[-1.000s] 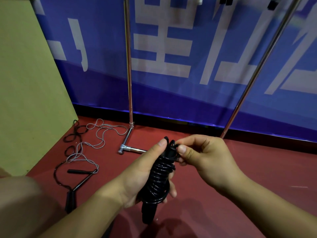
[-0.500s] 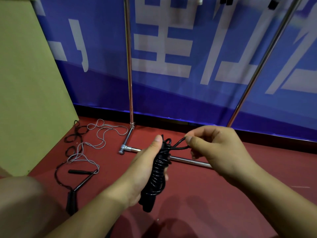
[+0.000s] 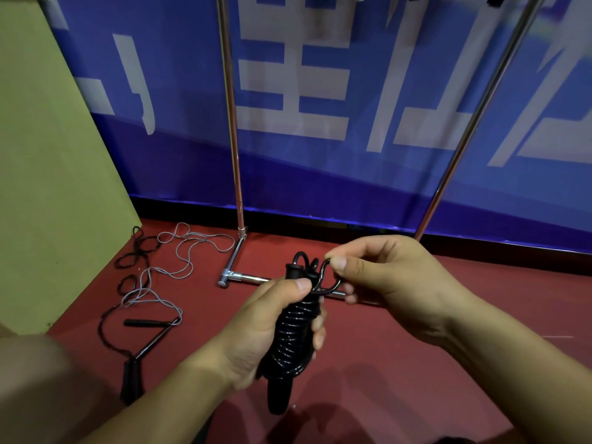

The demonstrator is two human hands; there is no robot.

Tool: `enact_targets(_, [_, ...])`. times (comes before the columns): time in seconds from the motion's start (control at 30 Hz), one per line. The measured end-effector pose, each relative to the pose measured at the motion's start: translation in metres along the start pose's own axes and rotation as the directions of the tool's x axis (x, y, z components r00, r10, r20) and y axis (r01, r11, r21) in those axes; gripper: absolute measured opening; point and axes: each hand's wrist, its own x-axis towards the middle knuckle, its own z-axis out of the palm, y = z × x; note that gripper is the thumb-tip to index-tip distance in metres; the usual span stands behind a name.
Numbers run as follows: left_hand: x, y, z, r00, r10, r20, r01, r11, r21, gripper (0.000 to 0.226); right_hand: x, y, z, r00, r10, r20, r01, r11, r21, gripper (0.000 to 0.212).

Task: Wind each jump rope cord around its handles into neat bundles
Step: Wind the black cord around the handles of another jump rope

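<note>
Red floor (image 3: 416, 379), blue banner (image 3: 320, 174) behind, loose ropes (image 3: 150, 283) by the left edge. Left hand (image 3: 269, 328) gripping wound black rope bundle (image 3: 293, 334); right hand (image 3: 384, 277) pinching its cord loop (image 3: 325, 270).

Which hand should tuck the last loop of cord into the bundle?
Right. The right hand already pinches the loose loop at the bundle's top, while the left hand is wrapped around the wound black rope bundle, steadying it.
</note>
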Motion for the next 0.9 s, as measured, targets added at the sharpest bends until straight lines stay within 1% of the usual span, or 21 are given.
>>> enact_targets(0.07, [0.0,0.0,-0.001,1.0,-0.002,0.019,0.002,1.0,-0.03,0.049,0.0,0.005,0.001,0.998,0.03,0.051,-0.034,0.996,0.085,0.019])
enact_targets(0.13, [-0.001,0.001,0.0,0.999,0.004,0.047,-0.002,0.999,-0.038,0.043,0.001,0.011,0.004,0.998,0.032,0.06,-0.037,0.994,0.098,0.022])
enact_targets(0.2, [-0.002,0.002,0.003,0.997,0.014,0.071,-0.012,1.0,-0.029,0.035,0.002,0.015,0.007,0.999,0.003,0.049,-0.009,0.993,0.116,0.023])
enact_targets(0.3, [-0.002,0.004,0.003,0.998,0.016,0.066,-0.014,0.999,-0.034,0.037,0.003,0.018,0.011,0.997,-0.067,0.041,0.06,0.987,0.15,0.018])
enact_targets(0.37, [-0.003,0.004,0.002,0.998,0.009,0.058,-0.006,0.999,-0.053,0.038,0.003,0.02,0.013,0.993,-0.112,0.03,0.106,0.983,0.149,0.021])
enact_targets(0.43, [-0.003,0.004,0.001,0.998,-0.016,0.064,0.022,0.995,-0.092,0.037,0.005,0.024,0.015,0.986,-0.166,0.001,0.165,0.98,0.115,0.019])
enact_targets(0.53, [-0.004,0.005,0.001,0.994,-0.074,0.085,0.086,0.985,-0.148,0.037,0.006,0.028,0.019,0.959,-0.274,-0.065,0.278,0.959,0.051,0.009])
enact_targets(0.63, [-0.005,0.006,-0.001,0.988,-0.099,0.114,0.117,0.979,-0.166,0.038,0.006,0.032,0.021,0.912,-0.396,-0.106,0.4,0.916,0.027,0.013])
enact_targets(0.7, [-0.006,0.008,-0.001,0.98,-0.123,0.16,0.148,0.976,-0.161,0.038,0.006,0.034,0.02,0.873,-0.479,-0.088,0.476,0.878,-0.05,0.016])
enact_targets(0.77, [-0.007,0.009,-0.001,0.966,-0.153,0.21,0.185,0.972,-0.145,0.038,0.006,0.035,0.019,0.854,-0.517,-0.057,0.51,0.854,-0.105,0.019])
enact_targets(0.9, [-0.008,0.009,-0.001,0.95,-0.175,0.258,0.213,0.969,-0.129,0.038,0.008,0.039,0.02,0.858,-0.512,-0.05,0.503,0.855,-0.128,0.012])
